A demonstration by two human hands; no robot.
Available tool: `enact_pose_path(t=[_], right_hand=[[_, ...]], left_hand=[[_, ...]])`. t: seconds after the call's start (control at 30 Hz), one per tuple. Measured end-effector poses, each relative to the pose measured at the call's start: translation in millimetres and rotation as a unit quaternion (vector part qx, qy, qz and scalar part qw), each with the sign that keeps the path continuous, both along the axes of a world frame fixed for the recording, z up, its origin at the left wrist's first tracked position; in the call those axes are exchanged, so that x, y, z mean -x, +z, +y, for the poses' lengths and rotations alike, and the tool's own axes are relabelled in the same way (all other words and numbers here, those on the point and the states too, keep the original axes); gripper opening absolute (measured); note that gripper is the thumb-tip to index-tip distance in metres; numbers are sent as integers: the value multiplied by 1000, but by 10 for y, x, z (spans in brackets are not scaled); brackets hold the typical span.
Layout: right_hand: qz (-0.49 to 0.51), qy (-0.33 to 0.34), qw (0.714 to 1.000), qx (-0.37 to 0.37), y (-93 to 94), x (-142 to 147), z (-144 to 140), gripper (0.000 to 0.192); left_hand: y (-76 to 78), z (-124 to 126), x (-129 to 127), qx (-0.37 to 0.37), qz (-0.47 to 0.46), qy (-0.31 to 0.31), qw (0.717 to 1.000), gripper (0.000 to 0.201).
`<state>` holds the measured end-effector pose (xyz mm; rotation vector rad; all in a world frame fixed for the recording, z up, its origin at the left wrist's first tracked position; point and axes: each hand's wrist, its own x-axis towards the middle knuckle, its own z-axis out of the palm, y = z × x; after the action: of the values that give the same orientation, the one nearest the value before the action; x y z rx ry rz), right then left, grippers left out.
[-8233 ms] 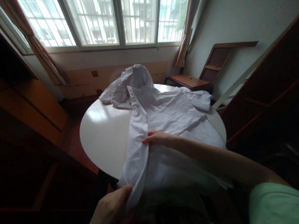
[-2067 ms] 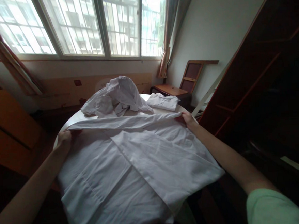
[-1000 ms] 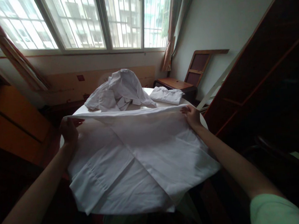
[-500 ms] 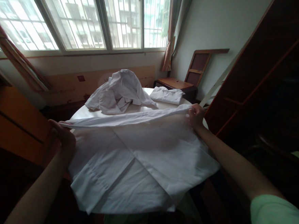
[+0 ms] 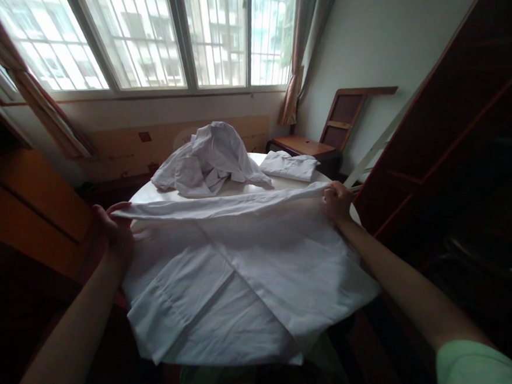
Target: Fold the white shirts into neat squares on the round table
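Observation:
A white shirt (image 5: 252,268) is stretched wide between my hands over the near side of a round white table (image 5: 151,192). Its far edge is folded into a band, and a sleeve-like piece with gathers lies diagonally across the lower left. My left hand (image 5: 117,228) grips the band's left end, with the thumb outward and the other fingers partly hidden. At the right end, my right hand (image 5: 338,201) is closed round the cloth. The near edge of the shirt hangs past the table towards me.
A crumpled heap of white cloth (image 5: 218,156) lies on the table's far part. Beside it is a folded white garment (image 5: 290,165). A wooden chair (image 5: 338,119) stands behind at the right. Orange-brown cabinet (image 5: 24,202) flanks the left, dark wooden furniture (image 5: 444,126) the right.
The whole view has shifted slightly, so things appear a little further right and lower. Both hands keep their hold on the shirt; its left end looks slightly more spread.

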<state>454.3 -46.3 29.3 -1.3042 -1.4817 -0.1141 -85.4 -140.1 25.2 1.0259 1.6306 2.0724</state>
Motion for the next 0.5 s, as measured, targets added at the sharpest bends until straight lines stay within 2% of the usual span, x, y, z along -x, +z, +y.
enact_pose_path(t=[0.1,0.17,0.27,0.37,0.43,0.5], right_hand=[[65,39,997,30,2,23,6,19],[106,65,991,46,3,42,-1,29],[135,79,986,52,3,62,-6,39],[148,82,984,53,-7,66,2,40],[154,80,983,56,-18,64,10,36],[140,69,986,55,-28,58,16,29]], left_hand=[[56,53,-75,-58,-111,-48,991,33],[69,72,-112,-43,-104,-61,992,13],[67,63,-132,16,32,-13,999,17],[55,21,-110,61,202,63,975,19],[46,-5,-93,75,241,111,961,17],[42,-20,-97,90,222,125,963,13]])
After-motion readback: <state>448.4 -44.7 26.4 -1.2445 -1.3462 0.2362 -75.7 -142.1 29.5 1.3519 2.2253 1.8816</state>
